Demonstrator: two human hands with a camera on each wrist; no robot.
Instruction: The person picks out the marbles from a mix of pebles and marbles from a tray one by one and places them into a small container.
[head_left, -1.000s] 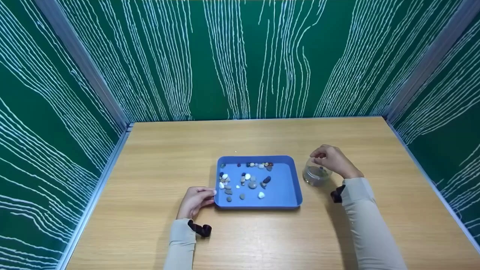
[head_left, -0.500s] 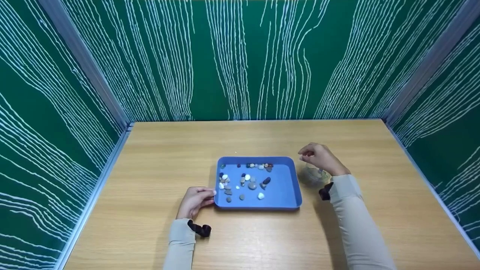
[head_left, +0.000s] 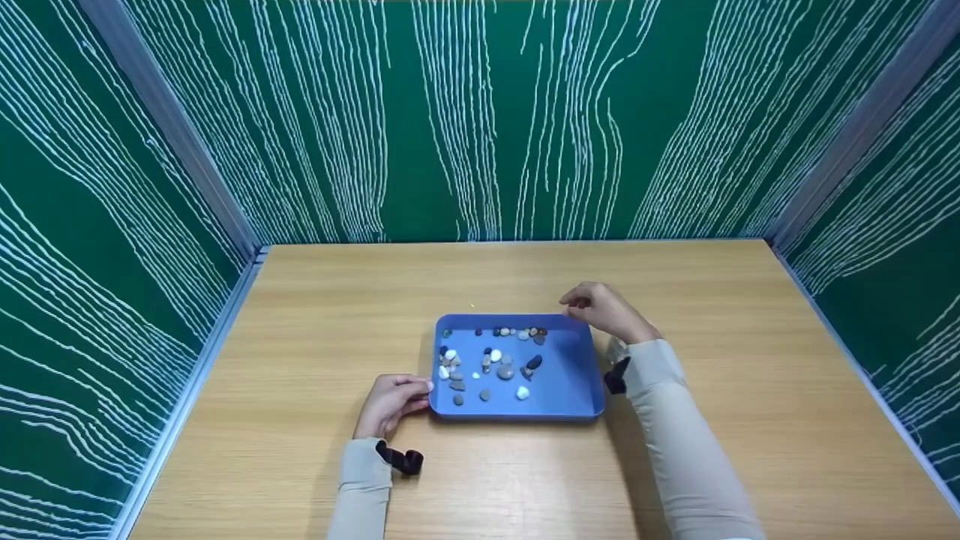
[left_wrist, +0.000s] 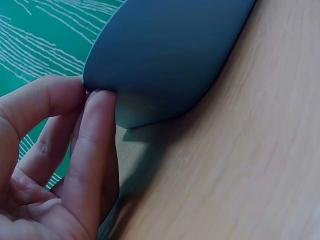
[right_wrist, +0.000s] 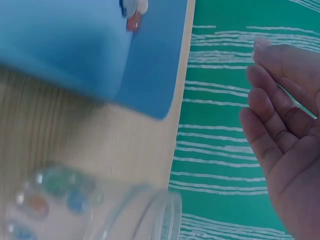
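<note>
A blue tray (head_left: pixel 566 379) holds several loose pebbles, white, grey, dark and reddish-brown. My left hand (head_left: pixel 391 405) pinches the tray's near-left side; in the left wrist view, its thumb (left_wrist: pixel 92 125) and forefinger meet at the rim. Over the far right corner hovers my right hand (head_left: pixel 606 311), and the right wrist view shows its fingers (right_wrist: pixel 262 135) loosely bent with nothing visible in them. A clear jar (right_wrist: pixel 135 210) with several coloured glassy pieces in it stands right of the tray, mostly hidden by the right wrist in the head view.
The tray and jar stand on a wooden table (head_left: pixel 337 315). Green panels (head_left: pixel 525 112) with white wavy lines enclose its back and sides. A small pale speck (head_left: pixel 472 305) lies behind the tray. Black straps (head_left: pixel 401 459) sit at both wrists.
My right hand has moved left from above the jar to the tray's far right corner, its forearm now covering most of the jar. The left hand has stayed at the tray.
</note>
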